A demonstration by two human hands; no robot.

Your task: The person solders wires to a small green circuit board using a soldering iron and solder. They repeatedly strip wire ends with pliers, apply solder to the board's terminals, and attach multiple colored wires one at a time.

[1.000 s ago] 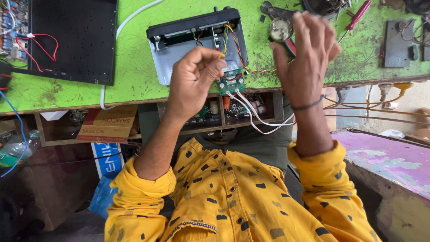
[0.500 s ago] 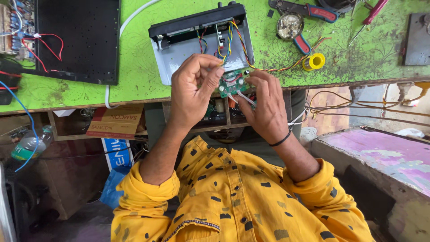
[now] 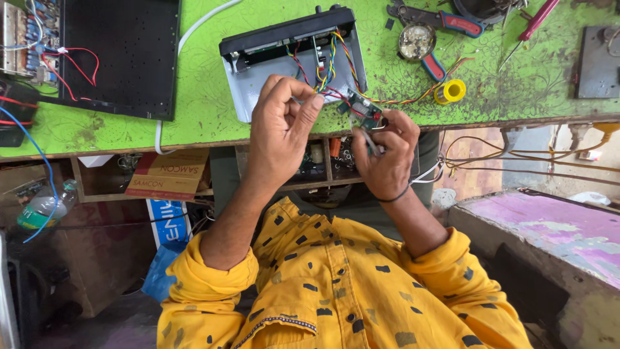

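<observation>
Hands meet just above the near edge of a green workbench (image 3: 194, 110), both raised clear of the surface so the part between them can be turned and looked at. Right hand (image 3: 386, 155) grips a small green circuit board (image 3: 363, 111) by thumb and fingers, with a thin grey metal tool, possibly tweezers, also lying in its grasp; which fingers pin which item cannot be told. Left hand (image 3: 279, 132) is pinched at the fingertips on the coloured wires (image 3: 326, 90) beside the board, apparently to keep them taut and out of the way. Those wires, red, yellow, blue and black, run back into an open grey casing (image 3: 258, 90) that lies on the bench, a boxy shell with a black front strip, so the board sits tethered just in front of it. Bench covering is a worn, stained green sheet with a faint scroll pattern. Behind the casing lie red-and-blue handled pliers (image 3: 452, 22), a round tin of dull paste (image 3: 416, 41) and a yellow spool (image 3: 450, 92), all within reach of the right hand. A flat black perforated panel (image 3: 119, 55) occupies the left of the bench, with a white cable (image 3: 194, 29) curving past it. Below the bench edge, open wooden compartments hold small parts and a cardboard box (image 3: 169, 174).
</observation>
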